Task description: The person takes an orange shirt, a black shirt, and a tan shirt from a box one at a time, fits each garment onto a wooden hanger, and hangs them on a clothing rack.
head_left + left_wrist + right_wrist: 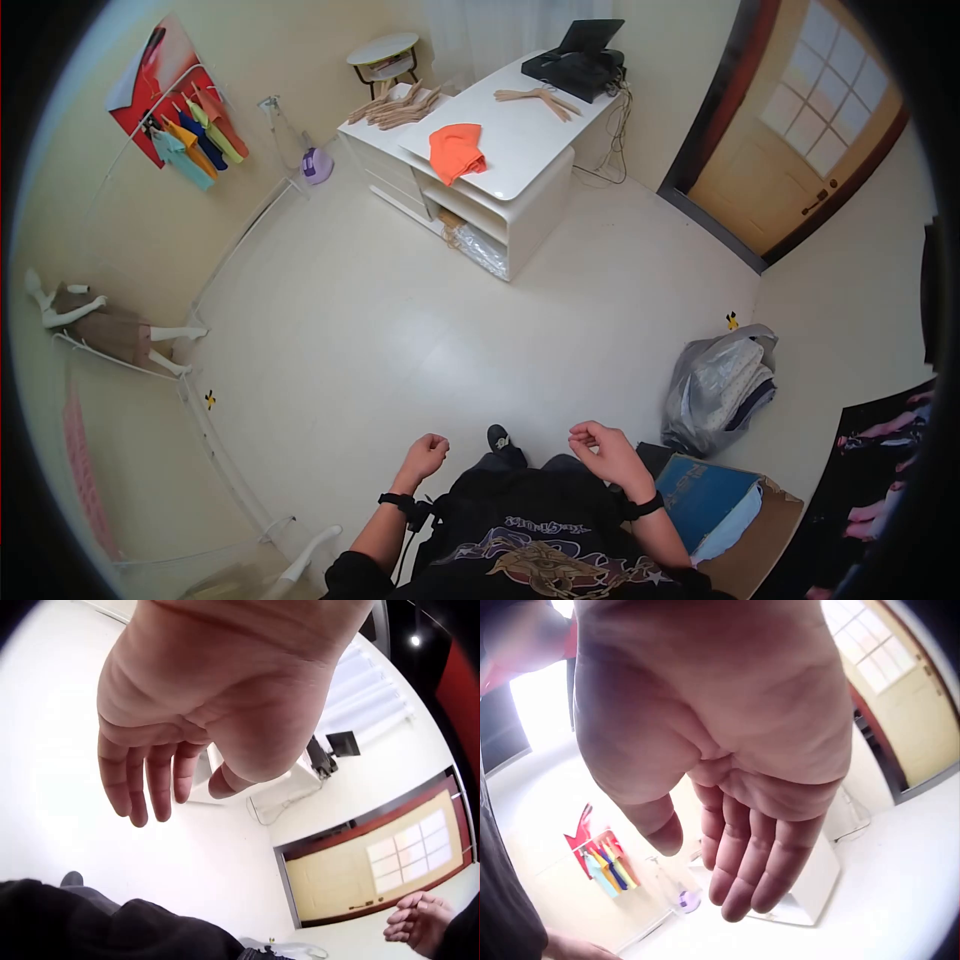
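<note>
My left hand point(426, 457) hangs in front of my body with loosely bent fingers and nothing in it; the left wrist view shows its bare palm point(202, 697). To the right, my right hand point(606, 452) is also held out at waist height, fingers relaxed, its palm point(727, 735) bare in the right wrist view. Neither hand touches anything. Ahead, across the floor, stands a white desk point(540, 160) with an orange cloth garment point(457, 151) lying near its front edge. Wooden hangers point(402, 106) lie in a pile at the desk's left end, and more hangers point(540, 101) lie farther back.
A black monitor or register point(575, 62) stands at the desk's back. On the left are hanging clothes point(200, 137), a purple garment steamer point(316, 166) and a mannequin point(105, 325). At right sit a grey plastic bag point(715, 390) and a cardboard box point(770, 530), with a door point(790, 150) beyond.
</note>
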